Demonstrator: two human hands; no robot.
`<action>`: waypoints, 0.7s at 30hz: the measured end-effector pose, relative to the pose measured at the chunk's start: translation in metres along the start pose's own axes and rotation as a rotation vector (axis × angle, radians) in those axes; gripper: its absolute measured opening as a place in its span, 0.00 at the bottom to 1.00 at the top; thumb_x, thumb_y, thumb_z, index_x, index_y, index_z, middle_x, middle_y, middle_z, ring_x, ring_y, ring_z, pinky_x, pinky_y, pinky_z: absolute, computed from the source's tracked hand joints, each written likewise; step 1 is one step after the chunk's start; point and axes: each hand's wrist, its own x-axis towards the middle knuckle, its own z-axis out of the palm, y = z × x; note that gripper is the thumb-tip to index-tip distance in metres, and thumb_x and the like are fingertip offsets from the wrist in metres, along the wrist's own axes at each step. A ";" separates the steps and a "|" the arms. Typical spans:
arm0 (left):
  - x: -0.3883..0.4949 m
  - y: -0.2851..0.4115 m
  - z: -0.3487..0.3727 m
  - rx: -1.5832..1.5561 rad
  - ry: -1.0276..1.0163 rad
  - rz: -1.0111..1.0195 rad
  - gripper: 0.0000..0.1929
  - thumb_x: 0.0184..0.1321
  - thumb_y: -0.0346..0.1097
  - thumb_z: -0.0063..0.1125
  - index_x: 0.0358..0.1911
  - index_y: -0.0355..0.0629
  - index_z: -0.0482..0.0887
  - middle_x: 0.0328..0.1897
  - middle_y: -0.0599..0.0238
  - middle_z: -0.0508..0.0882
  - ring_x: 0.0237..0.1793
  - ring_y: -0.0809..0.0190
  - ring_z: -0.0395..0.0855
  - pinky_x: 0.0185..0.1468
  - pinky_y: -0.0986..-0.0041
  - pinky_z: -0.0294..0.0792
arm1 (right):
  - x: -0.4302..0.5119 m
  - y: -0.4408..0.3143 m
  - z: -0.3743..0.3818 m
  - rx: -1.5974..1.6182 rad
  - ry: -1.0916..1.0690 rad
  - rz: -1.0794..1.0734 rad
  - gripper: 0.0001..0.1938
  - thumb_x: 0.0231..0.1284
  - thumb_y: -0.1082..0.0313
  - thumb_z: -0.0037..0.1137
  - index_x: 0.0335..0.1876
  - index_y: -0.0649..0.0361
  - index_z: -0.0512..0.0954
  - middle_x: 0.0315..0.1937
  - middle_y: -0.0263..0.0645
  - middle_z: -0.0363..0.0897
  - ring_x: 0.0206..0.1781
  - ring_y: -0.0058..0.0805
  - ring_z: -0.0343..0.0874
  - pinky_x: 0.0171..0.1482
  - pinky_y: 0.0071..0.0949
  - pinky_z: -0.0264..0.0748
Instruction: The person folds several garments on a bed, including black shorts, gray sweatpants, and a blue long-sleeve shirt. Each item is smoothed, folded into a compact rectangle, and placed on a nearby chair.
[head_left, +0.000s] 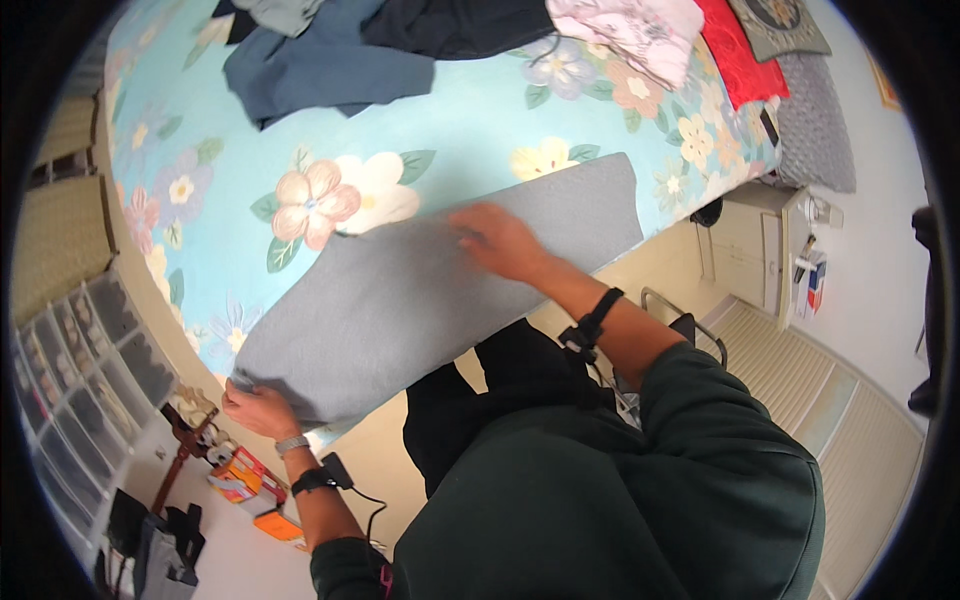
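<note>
A grey cloth garment (390, 315), perhaps folded trousers, lies lengthwise along the near edge of a bed with a blue floral sheet (465, 120). At its lower left corner, my left hand (259, 409) pinches the fabric between thumb and fingers. My right hand (495, 240) is over the upper middle of the garment, slightly blurred, with its fingers bent; whether it touches the cloth is hard to tell. Both wrists carry black straps with small devices and cables.
Across the far side of the bed lie dark blue trousers (322, 71), a black garment (457, 26), a pink garment (630, 34) and a red cloth (742, 60). A grey pillow (817, 127) and a white cabinet (742, 240) stand right. Clear drawers (82, 390) are left.
</note>
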 end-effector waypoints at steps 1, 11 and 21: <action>0.000 0.034 -0.010 -0.025 0.051 0.088 0.31 0.69 0.32 0.76 0.74 0.33 0.81 0.80 0.33 0.76 0.73 0.33 0.81 0.79 0.46 0.72 | -0.013 0.023 -0.024 -0.041 0.102 0.095 0.22 0.75 0.66 0.71 0.72 0.54 0.86 0.66 0.46 0.88 0.69 0.54 0.86 0.71 0.47 0.85; -0.125 0.331 -0.024 -0.433 -0.445 1.205 0.30 0.67 0.45 0.82 0.72 0.51 0.89 0.73 0.50 0.83 0.70 0.41 0.83 0.71 0.45 0.78 | -0.149 0.228 -0.175 -0.093 0.334 1.083 0.21 0.73 0.59 0.75 0.65 0.61 0.88 0.58 0.53 0.91 0.58 0.50 0.91 0.61 0.47 0.86; -0.193 0.304 0.003 0.075 -0.795 1.354 0.18 0.61 0.41 0.81 0.52 0.49 0.88 0.59 0.58 0.83 0.59 0.46 0.88 0.55 0.51 0.86 | -0.196 0.235 -0.177 0.066 0.209 1.096 0.21 0.66 0.57 0.80 0.54 0.64 0.83 0.42 0.45 0.88 0.48 0.42 0.88 0.53 0.43 0.83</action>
